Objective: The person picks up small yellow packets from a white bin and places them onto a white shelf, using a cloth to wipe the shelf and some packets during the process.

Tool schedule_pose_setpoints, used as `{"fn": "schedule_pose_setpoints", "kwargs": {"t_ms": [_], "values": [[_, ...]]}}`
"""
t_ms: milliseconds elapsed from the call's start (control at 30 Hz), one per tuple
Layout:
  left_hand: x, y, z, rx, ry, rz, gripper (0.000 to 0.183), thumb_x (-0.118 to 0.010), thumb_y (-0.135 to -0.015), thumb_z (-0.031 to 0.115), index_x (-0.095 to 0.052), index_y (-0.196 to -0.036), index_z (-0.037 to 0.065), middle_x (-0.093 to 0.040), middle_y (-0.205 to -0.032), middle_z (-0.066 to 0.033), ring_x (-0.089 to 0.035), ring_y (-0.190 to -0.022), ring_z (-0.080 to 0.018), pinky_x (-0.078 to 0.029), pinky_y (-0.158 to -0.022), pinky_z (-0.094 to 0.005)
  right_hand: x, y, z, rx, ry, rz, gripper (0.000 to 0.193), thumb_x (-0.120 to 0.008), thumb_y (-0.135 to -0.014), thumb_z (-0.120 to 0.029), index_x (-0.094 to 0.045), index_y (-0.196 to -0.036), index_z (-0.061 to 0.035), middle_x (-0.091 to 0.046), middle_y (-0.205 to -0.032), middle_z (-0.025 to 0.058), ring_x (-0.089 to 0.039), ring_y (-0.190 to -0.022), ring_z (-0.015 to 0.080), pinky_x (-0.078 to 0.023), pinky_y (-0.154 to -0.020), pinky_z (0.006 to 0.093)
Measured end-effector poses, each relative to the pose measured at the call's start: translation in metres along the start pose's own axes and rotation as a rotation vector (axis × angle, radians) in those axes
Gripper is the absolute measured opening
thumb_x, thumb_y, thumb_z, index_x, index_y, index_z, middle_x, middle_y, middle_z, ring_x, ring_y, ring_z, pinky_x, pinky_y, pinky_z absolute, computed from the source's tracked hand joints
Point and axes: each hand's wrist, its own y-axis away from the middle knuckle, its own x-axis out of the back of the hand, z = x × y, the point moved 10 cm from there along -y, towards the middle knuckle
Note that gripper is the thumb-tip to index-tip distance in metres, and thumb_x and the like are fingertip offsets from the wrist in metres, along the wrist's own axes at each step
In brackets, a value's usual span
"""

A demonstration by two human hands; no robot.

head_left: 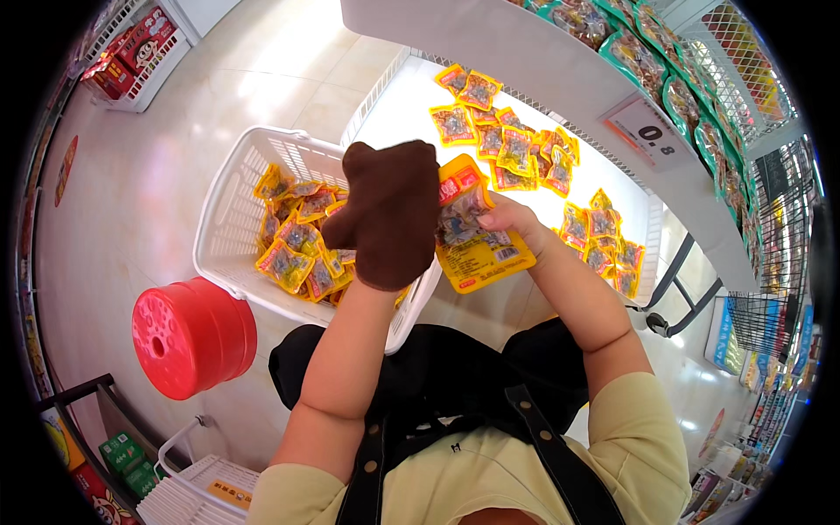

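Note:
A brown cloth mitt covers my left hand (389, 214), hiding its fingers. It is right beside a yellow snack packet (479, 265) with a clear window and a red patch; whether it grips the packet is hidden. My right hand (512, 220) holds that packet from the right, thumb on its front. Beneath and left of the mitt, a white plastic basket (229, 210) contains a heap of similar yellow packets (297, 236). More such packets (516, 150) lie in loose groups on a brightly lit white shelf (394, 101) beyond my hands.
A red plastic stool (194, 337) stands left of the basket. An upper white shelf edge (560, 79) with a price card overhangs the far right, bearing green-edged packs (630, 57). A white crate with red boxes (136, 57) sits far left. Black metal legs (678, 293) are at right.

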Motion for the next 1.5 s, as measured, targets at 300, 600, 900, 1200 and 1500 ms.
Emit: {"fn": "schedule_pose_setpoints", "kwargs": {"t_ms": [300,600,900,1200,1500], "values": [[-0.004,-0.015,0.016,-0.194,0.196,-0.153,0.047,-0.067,-0.056,0.002,-0.049,-0.100,0.001,-0.052,-0.093,-0.0137,-0.050,-0.091,-0.0245,-0.042,-0.078,-0.0281,0.017,0.014,-0.071,0.458,1.200,0.661,0.036,-0.041,-0.086,-0.033,-0.056,-0.090,-0.0003,-0.055,-0.087,0.0100,-0.054,-0.079,0.0259,-0.043,-0.066,0.0338],[-0.012,-0.017,0.008,-0.082,-1.012,-0.109,0.017,-0.047,-0.071,0.010,-0.044,-0.084,-0.001,-0.047,-0.076,-0.0148,-0.053,-0.067,-0.0244,-0.043,-0.041,-0.0381,-0.011,0.003,-0.068,0.383,1.581,0.708,0.043,-0.036,-0.087,-0.034,-0.048,-0.063,0.0002,-0.049,-0.059,0.0165,-0.049,-0.059,0.0344,-0.038,-0.054,0.0413],[0.088,-0.012,-0.063,0.654,0.621,0.493,0.028,-0.033,-0.082,0.025,-0.042,-0.067,0.003,-0.047,-0.047,-0.0089,-0.040,-0.032,-0.0162,-0.027,-0.027,-0.0265,0.026,-0.036,0.006,-0.006,1.328,0.498,0.044,-0.045,-0.082,-0.040,-0.053,-0.070,0.0011,-0.054,-0.070,0.0184,-0.055,-0.066,0.0302,-0.042,-0.058,0.0404],[0.101,-0.005,-0.077,0.654,0.704,0.481,0.030,-0.031,-0.083,0.029,-0.040,-0.068,0.004,-0.045,-0.044,-0.0066,-0.039,-0.027,-0.0177,-0.025,-0.026,-0.0220,0.111,-0.018,0.024,-0.129,1.504,0.778,0.057,-0.058,-0.071,-0.044,-0.046,-0.106,-0.0004,-0.055,-0.094,0.0197,-0.053,-0.089,0.0306,-0.043,-0.076,0.0349],[0.061,-0.005,-0.075,0.781,1.126,0.454,0.026,-0.033,-0.082,0.028,-0.042,-0.070,0.007,-0.044,-0.045,-0.0054,-0.039,-0.031,-0.0170,-0.024,-0.028,-0.0225,0.223,0.039,0.005,-0.497,1.368,1.124,0.065,-0.056,-0.069,-0.049,-0.046,-0.105,0.0042,-0.055,-0.096,0.0227,-0.055,-0.089,0.0321,-0.043,-0.075,0.0378]]}}
